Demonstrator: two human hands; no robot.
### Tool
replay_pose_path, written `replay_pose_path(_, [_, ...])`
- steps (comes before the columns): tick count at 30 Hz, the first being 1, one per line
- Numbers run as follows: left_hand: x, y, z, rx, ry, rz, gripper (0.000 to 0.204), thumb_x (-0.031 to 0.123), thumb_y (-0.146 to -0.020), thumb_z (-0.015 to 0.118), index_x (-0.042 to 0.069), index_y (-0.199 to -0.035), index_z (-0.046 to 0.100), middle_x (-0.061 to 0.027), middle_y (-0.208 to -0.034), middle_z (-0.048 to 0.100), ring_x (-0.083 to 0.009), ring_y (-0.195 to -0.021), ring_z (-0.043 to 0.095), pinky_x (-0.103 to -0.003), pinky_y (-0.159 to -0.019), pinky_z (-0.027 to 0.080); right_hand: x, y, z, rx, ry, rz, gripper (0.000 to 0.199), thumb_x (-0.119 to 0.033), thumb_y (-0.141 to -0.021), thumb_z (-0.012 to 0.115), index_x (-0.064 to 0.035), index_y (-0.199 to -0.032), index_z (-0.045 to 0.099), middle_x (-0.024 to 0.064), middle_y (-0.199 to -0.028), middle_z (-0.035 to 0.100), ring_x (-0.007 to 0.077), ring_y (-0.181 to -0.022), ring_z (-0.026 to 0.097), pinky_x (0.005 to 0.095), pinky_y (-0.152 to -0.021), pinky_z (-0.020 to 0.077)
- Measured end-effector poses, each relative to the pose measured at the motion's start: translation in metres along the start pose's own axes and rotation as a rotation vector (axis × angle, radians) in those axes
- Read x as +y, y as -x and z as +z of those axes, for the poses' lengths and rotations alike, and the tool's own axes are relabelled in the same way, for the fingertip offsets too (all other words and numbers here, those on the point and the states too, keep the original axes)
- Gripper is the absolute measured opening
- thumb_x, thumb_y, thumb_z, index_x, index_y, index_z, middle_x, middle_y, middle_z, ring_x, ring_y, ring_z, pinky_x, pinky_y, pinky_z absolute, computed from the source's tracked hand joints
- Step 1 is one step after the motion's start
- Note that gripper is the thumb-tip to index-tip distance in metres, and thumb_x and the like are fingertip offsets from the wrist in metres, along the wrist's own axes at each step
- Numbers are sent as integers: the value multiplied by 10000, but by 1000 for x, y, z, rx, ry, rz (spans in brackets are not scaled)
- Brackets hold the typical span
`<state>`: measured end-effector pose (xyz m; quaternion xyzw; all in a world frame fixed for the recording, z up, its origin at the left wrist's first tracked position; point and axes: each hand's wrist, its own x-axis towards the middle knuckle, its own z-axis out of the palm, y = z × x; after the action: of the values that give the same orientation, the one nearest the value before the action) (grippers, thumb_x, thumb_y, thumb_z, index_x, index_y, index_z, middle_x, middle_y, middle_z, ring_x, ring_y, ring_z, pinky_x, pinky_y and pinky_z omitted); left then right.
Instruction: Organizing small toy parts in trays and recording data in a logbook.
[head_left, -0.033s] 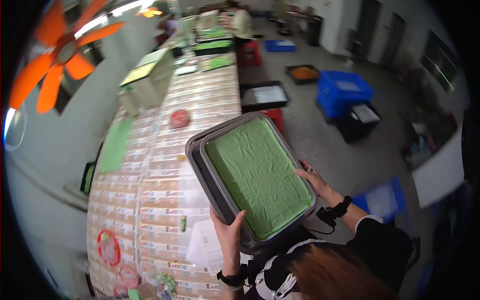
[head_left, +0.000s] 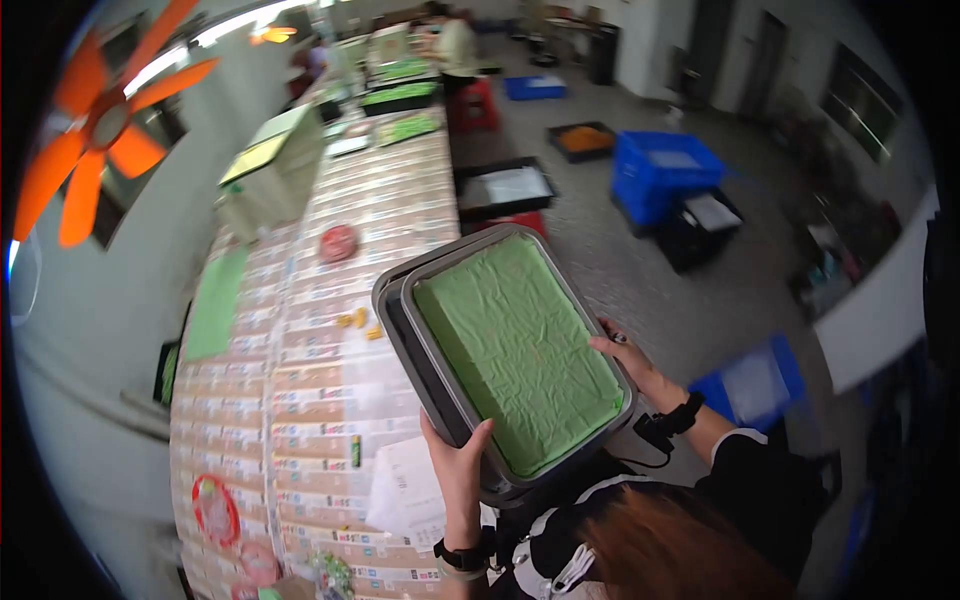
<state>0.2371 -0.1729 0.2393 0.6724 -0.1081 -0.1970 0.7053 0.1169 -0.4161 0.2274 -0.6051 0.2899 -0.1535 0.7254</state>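
Observation:
I hold a stack of two grey rectangular trays (head_left: 397, 296) tilted above the right edge of a long table (head_left: 320, 390). The top tray is lined with crumpled green paper (head_left: 515, 350). My left hand (head_left: 456, 468) grips the near left rim from below, thumb on the edge. My right hand (head_left: 628, 362) grips the right rim, and a black band sits on that wrist. Both hands are closed on the trays.
On the patterned table lie a red round lid (head_left: 338, 243), small yellow pieces (head_left: 357, 320), a white sheet (head_left: 405, 490), a green mat (head_left: 215, 305) and a beige box (head_left: 275, 170). Blue crates (head_left: 665, 165) and a black tray (head_left: 510, 188) stand on the floor. A person (head_left: 458, 45) works far off.

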Motion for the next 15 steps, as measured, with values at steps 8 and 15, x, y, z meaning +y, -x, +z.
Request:
replay_pose_path(8, [-54,58,162,-585,-57,-67,678,86,-650,673,-8,-1197,283,-129,-1073,477,-187,-957,484,-277,-831,384,48,186,-170,628,68,192,786,-391,-663,619,42,-1224,280,204,-1143,386,267,-1025,428,316,-824,359])
replay_pose_path(15, [-89,90,331,-1080,-260,-3,678,159,-635,684,-63,-1153,308,-215,-977,535,-246,-898,546,-313,-766,434,109,287,-262,1145,-344,-36,663,-241,-652,631,37,-1173,331,165,-1008,485,237,-865,516,318,-730,421])
